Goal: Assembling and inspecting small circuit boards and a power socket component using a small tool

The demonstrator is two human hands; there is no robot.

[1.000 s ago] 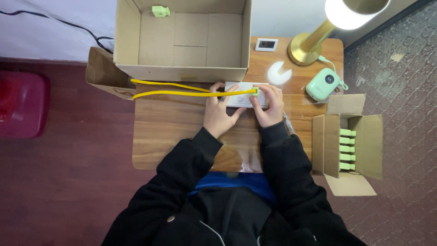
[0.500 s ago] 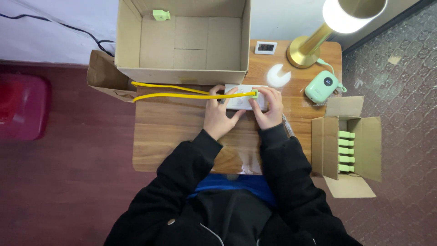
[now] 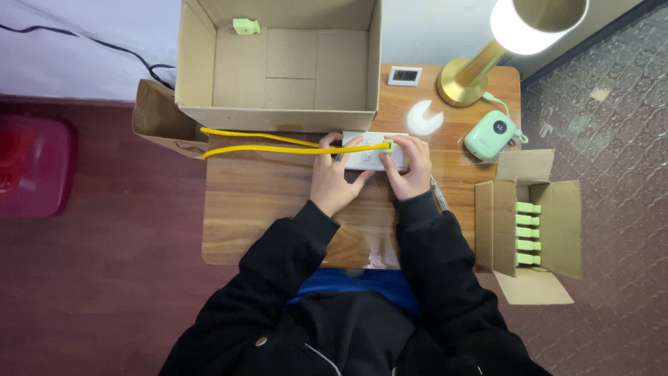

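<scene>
**Little movement: both hands remain on the white block**

Since the earlier frames almost nothing has shifted. The left hand (image 3: 335, 182) and right hand (image 3: 410, 167) sit where they sat a second ago, and the flat white rectangular plastic block (image 3: 367, 152) has not travelled on the wooden table top (image 3: 264, 209). That steadiness suggests fine work at the block, not carrying or placing.

The block lies at the table's far edge, just in front of the large open cardboard box (image 3: 278, 66). Left fingers are curled over its left end; right fingers are pressed down on its right end, close together, beside a small green plug (image 3: 389, 145). A looped yellow cable (image 3: 278, 143) runs from that plug leftwards past the table edge. Whether either hand truly clamps the block cannot be told from above.

Nearby: a brass lamp with lit white shade (image 3: 487, 63), a mint-green rounded device (image 3: 490, 135), and a small open carton (image 3: 529, 226) of green pieces to the right.
</scene>
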